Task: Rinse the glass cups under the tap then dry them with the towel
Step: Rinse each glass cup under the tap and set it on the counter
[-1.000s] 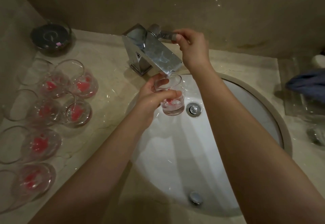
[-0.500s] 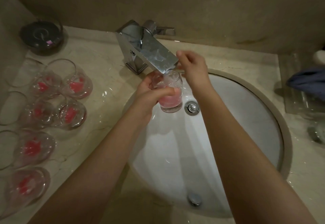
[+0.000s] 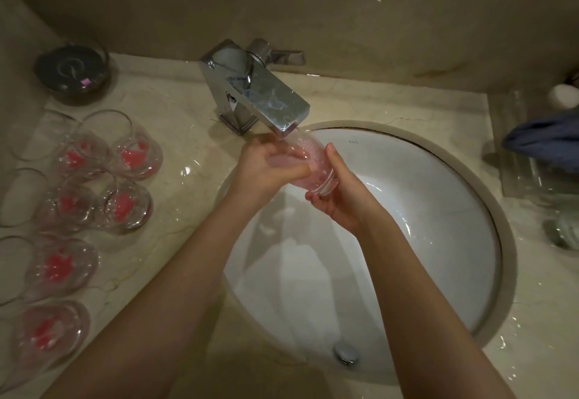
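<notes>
A clear glass cup with pinkish water inside is tilted under the spout of the chrome tap, over the white sink. My left hand grips the cup from the left side, fingers curled round it. My right hand holds its base from the right and below. Several glass cups with red residue stand on the counter at the left. A blue towel lies at the far right on a clear tray.
A dark round dish sits in the back left corner of the marble counter. The tap's lever points right, near the wall. An overflow fitting is at the sink's near wall. A white object is at the far right.
My right hand left the tap lever and came down to hold the cup's base. The cup went from upright to tilted under the spout, and its contents turned pinkish with water.
</notes>
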A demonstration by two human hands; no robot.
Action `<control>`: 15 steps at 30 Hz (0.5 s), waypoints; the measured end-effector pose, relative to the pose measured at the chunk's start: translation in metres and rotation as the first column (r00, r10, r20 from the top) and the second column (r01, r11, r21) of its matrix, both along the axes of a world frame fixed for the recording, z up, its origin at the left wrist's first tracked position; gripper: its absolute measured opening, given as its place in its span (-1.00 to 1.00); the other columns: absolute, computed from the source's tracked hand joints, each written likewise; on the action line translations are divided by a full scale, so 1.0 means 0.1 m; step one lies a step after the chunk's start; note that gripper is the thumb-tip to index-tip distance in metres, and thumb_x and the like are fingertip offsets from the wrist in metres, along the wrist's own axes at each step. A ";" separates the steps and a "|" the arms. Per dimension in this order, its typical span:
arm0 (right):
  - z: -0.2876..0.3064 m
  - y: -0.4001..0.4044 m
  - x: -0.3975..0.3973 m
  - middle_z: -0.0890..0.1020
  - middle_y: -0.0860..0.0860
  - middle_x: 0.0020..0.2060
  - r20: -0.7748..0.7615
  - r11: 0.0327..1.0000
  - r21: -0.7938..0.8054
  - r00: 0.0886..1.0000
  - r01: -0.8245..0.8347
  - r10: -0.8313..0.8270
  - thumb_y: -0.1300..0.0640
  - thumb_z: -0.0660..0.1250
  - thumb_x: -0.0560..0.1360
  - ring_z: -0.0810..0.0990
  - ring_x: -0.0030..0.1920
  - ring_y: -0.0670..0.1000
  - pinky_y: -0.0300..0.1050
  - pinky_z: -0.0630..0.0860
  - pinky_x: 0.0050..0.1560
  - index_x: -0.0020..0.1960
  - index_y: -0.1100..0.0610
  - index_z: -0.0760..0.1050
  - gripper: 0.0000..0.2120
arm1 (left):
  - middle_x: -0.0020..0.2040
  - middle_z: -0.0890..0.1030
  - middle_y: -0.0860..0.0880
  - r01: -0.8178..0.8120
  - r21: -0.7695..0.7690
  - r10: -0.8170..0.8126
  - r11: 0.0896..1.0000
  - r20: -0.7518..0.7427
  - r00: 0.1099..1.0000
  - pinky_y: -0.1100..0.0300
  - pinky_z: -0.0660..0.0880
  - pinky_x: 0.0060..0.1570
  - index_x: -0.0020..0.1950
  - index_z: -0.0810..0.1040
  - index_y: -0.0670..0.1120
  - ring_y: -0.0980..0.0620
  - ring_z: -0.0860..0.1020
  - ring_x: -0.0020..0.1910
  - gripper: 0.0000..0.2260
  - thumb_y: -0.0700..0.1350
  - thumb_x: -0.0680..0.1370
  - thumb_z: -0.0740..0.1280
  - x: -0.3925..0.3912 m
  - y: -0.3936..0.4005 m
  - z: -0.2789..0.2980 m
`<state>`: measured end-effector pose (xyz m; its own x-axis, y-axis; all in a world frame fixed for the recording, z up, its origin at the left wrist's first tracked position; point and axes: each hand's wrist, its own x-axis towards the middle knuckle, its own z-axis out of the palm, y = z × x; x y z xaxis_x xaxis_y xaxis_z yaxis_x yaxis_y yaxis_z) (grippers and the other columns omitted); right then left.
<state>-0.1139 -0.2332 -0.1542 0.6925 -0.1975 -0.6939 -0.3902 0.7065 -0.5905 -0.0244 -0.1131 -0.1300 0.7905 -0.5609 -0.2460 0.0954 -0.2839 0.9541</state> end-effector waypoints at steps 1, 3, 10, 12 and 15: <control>0.00 -0.01 -0.01 0.59 0.09 0.01 0.016 0.999 -0.050 1.000 0.007 -0.006 -0.21 0.21 0.58 0.58 -0.32 -0.07 -0.26 0.56 -0.31 0.27 0.13 0.52 -0.53 | 0.04 0.57 0.28 0.013 0.026 -0.016 1.000 0.105 0.994 0.36 0.43 0.13 -0.21 0.68 -0.01 0.23 0.55 0.04 -0.73 0.08 0.18 0.52 -0.01 0.00 -0.01; 0.01 -0.02 -0.04 0.57 0.11 -0.01 0.060 0.992 -0.119 0.998 0.038 -0.031 -0.14 0.24 0.58 0.58 -0.27 -0.05 -0.25 0.57 -0.26 0.26 0.18 0.49 -0.56 | 0.02 0.59 0.24 0.042 0.038 -0.047 0.998 0.143 0.989 0.38 0.42 0.09 -0.21 0.67 0.00 0.28 0.55 0.01 -0.80 0.07 0.26 0.52 -0.02 0.02 -0.03; 0.07 -0.06 -0.10 0.54 0.03 0.13 0.178 0.968 -0.252 0.983 -0.007 0.053 0.17 0.55 0.34 0.63 0.05 0.04 -0.12 0.59 -0.04 0.15 0.04 0.46 -0.56 | -0.08 0.71 -0.19 0.088 -0.122 -0.125 0.989 -0.336 0.934 -0.03 0.61 0.09 0.06 0.65 -0.22 -0.12 0.69 -0.07 -0.81 -0.16 0.63 0.28 0.01 -0.02 0.08; 0.09 -0.08 -0.10 0.54 0.07 0.17 0.176 0.961 -0.275 0.982 -0.022 0.073 0.21 0.52 0.39 0.62 0.09 0.08 -0.08 0.59 -0.01 0.17 0.06 0.47 -0.59 | -0.11 0.71 -0.17 0.078 -0.116 -0.113 0.990 -0.343 0.932 0.04 0.64 0.01 0.06 0.63 -0.25 -0.07 0.70 -0.13 -0.82 -0.19 0.62 0.27 0.04 -0.02 0.10; 0.15 -0.10 -0.08 0.64 0.12 0.09 0.093 0.962 -0.228 0.980 -0.152 0.177 -0.10 0.29 0.56 0.70 -0.04 0.03 -0.12 0.63 -0.10 0.24 0.10 0.53 -0.64 | -0.09 0.70 -0.21 0.146 -0.087 -0.166 0.985 -0.300 0.939 0.19 0.63 -0.17 0.08 0.63 -0.26 -0.05 0.70 -0.19 -0.82 -0.20 0.61 0.29 0.03 0.00 0.12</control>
